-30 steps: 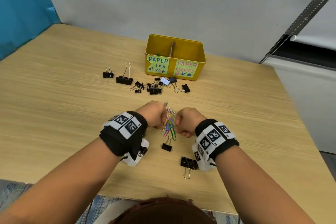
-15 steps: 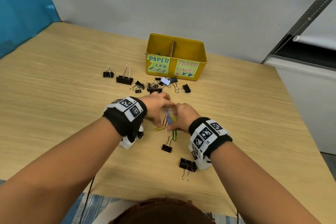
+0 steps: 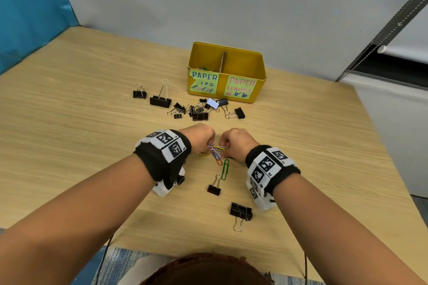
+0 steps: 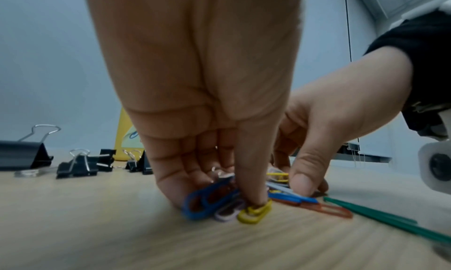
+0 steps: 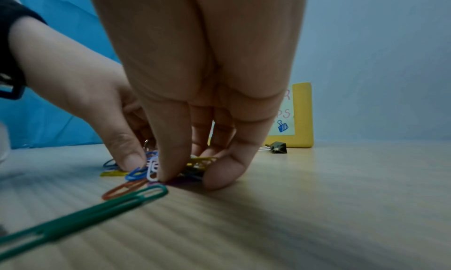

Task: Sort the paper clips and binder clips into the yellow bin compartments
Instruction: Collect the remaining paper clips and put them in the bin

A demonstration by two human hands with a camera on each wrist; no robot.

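Observation:
A bunch of coloured paper clips point(image 3: 216, 152) lies on the wooden table point(image 3: 92, 122) between my hands. My left hand point(image 3: 203, 140) pinches the blue, lilac and yellow paper clips point(image 4: 219, 204) with curled fingertips. From the other side my right hand point(image 3: 234, 143) pinches the paper clips point(image 5: 192, 168) against the table. A long green paper clip point(image 3: 225, 169) lies loose just in front of the bunch, next to an orange clip point(image 4: 327, 209). The yellow bin point(image 3: 259, 81) stands at the back, labelled paper clips on the left and paper clamps on the right.
A small black binder clip point(image 3: 214, 188) and a bigger binder clip point(image 3: 240, 211) lie near my right wrist. Several more binder clips point(image 3: 199, 111) are scattered in front of the bin, with two binder clips point(image 3: 159, 98) further left. A grey wall rises behind the table.
Both hands have closed in on the paper clips and drawn them into a tighter bunch. The green clip now lies apart from the bunch.

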